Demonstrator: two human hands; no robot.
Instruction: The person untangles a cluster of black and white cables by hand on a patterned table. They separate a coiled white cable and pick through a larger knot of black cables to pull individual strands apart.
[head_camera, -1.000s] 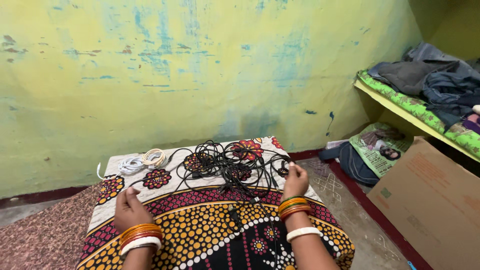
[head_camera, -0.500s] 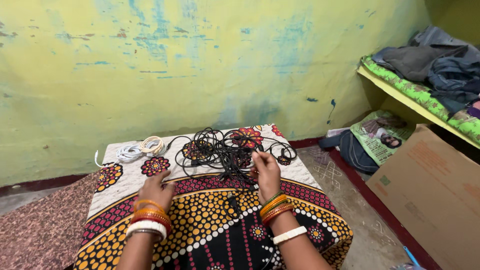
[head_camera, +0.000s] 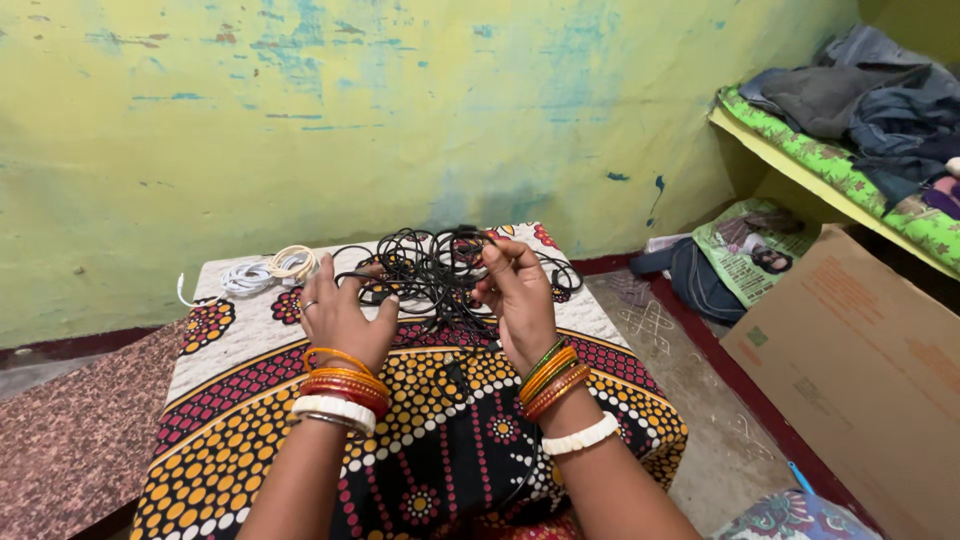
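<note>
Well left of the left hand, two small coils lie on the bench (head_camera: 250, 330), which is draped in a patterned cloth: a white cable coil (head_camera: 245, 277) and, touching it, a cream cable coil (head_camera: 293, 262).

The left hand (head_camera: 343, 315) is raised just above the cloth with its back to the camera, bangles at the wrist. Its fingers (head_camera: 362, 280) curl narrowly into the near edge of the tangle of black cables (head_camera: 435, 270); strands pass over them, but how tightly this grip closes cannot be told from behind.

The tangle lies between and just beyond both hands, part lifted off the cloth, with one strand trailing down towards the camera.

The right hand (head_camera: 518, 300) stands upright, palm turned inward. Its grip is narrow: thumb and fingertips (head_camera: 497, 250) pinch a black strand at the top of the tangle.

Far right of that hand, a cardboard box (head_camera: 860, 370) leans on the floor below a shelf (head_camera: 800, 195) heaped with clothes.
</note>
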